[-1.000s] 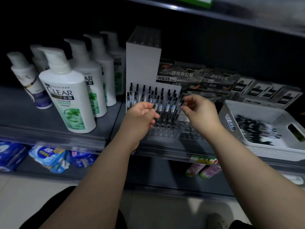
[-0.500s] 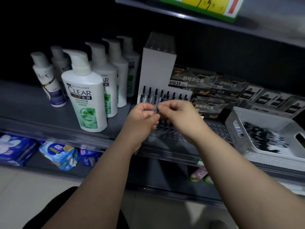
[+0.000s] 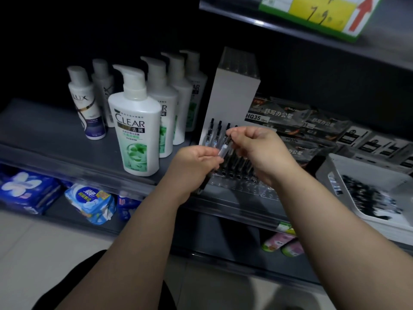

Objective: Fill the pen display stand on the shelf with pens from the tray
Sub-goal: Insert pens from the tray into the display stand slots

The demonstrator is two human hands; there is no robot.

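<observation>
Head view: pen (image 3: 224, 148) held between both hands.
Left hand (image 3: 196, 163) grips its lower end, right hand (image 3: 261, 151) pinches its top, probably aiming it at the pen display stand (image 3: 234, 90) just beyond; tray (image 3: 357, 166) to their right.

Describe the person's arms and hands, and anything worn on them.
The left forearm and right forearm are bare, with no sleeves in view. The left hand and right hand wear no gloves, and no watch, ring or bracelet shows. Dark clothing appears at the bottom edge beside the left forearm.
</observation>
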